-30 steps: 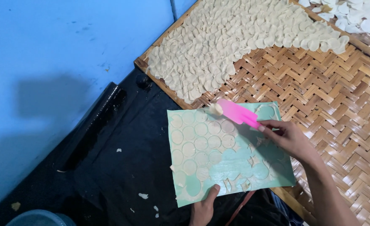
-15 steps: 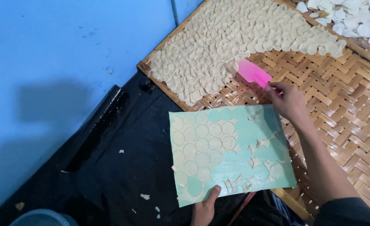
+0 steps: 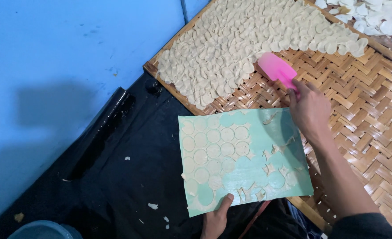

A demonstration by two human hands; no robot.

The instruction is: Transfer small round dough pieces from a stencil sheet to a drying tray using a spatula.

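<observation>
My left hand grips the near edge of a pale green board that carries several round dough discs on its left part and small dough scraps on its right. My right hand holds a pink scraper by its handle, out over a woven bamboo tray. The scraper's blade touches the edge of a wide layer of overlapping pale dough discs spread on the tray.
A blue wall fills the left side. Black plastic sheeting covers the floor under the board, with a few dough crumbs on it. A second tray with white pieces sits at the top right. A blue-grey bucket rim shows at the bottom left.
My right hand has carried the pink scraper off the green board and up onto the bamboo tray, to the edge of the laid-out discs. The left hand stays on the board.
</observation>
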